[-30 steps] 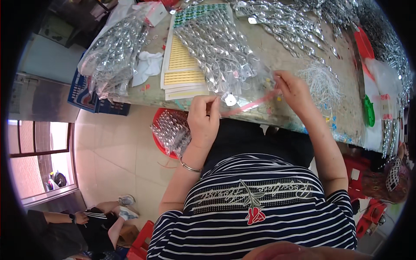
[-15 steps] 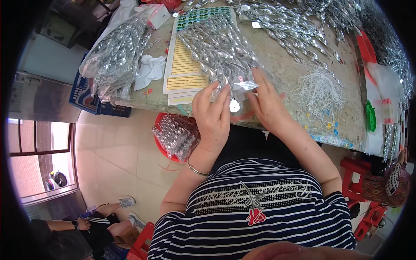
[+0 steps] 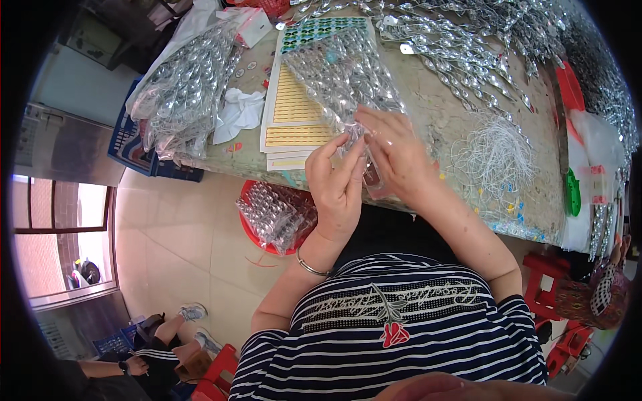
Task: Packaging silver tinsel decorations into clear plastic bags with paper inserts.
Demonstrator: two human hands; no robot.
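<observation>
A clear plastic bag (image 3: 354, 73) packed with shiny silver twisted spiral strips lies on the table in front of me. My left hand (image 3: 334, 190) pinches the near end of the bag between thumb and fingers. From the other side my right hand (image 3: 399, 157) closes over the same gathered end, its fingers bent across the film. The fingertips of both hands almost meet there. A flap of clear film hangs between them, below the fingers. Printed sheets (image 3: 294, 110), yellow and green, lie partly under the bag.
At left, more bagged spirals (image 3: 190, 87) rest near crumpled white tissue (image 3: 239, 115) and a blue crate (image 3: 124, 144). Loose silver spirals (image 3: 455, 57) and tangled white string (image 3: 495, 157) lie to the right. A red basin (image 3: 244, 200) of bagged spirals stands below the table edge. A person sits at lower left.
My right hand has moved left and closed over the bag's end, near my left fingertips. The silver flap and white round tag that stuck out there are now out of sight.
</observation>
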